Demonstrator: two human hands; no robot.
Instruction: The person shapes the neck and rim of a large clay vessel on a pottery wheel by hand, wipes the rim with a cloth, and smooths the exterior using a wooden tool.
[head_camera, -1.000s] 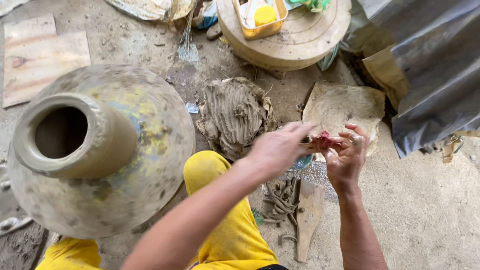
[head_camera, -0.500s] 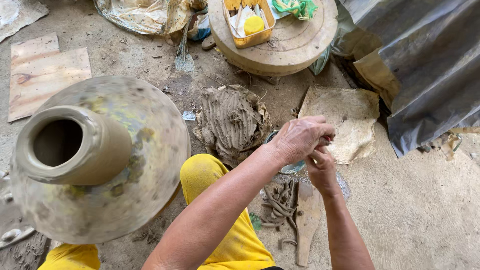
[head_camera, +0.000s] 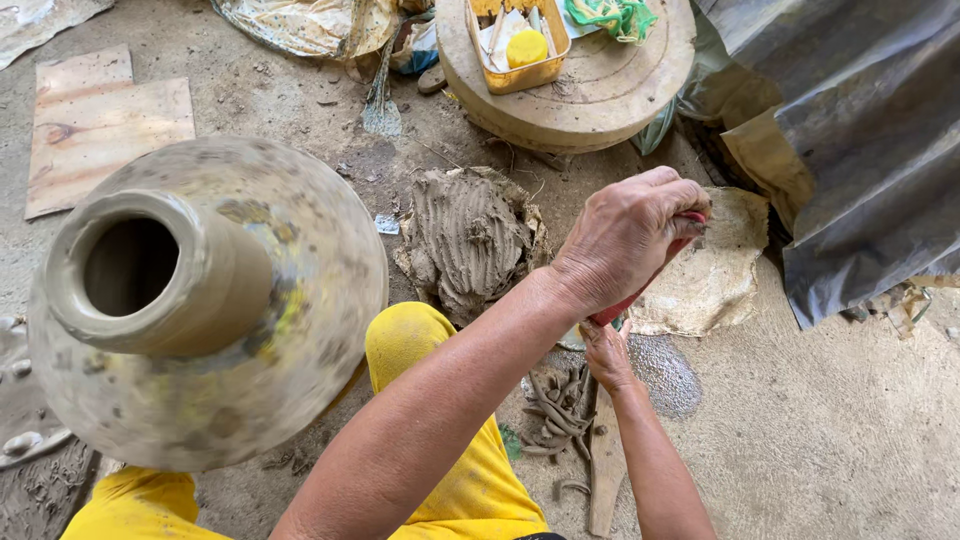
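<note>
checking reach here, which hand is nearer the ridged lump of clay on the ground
Left. The left hand is just right of the clay lump, gripping a red tool; the right hand sits lower, mostly hidden beneath it.

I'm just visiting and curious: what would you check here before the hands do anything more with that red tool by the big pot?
1. Left hand wrapped around the red tool: ok.
2. Right hand hold on the tool: cannot tell, mostly hidden under the left.
3. Clay pot clear of both hands: ok.
4. Pot's footing: cannot tell, base out of sight.
5. Clay lump close by on the ground: ok.
</note>
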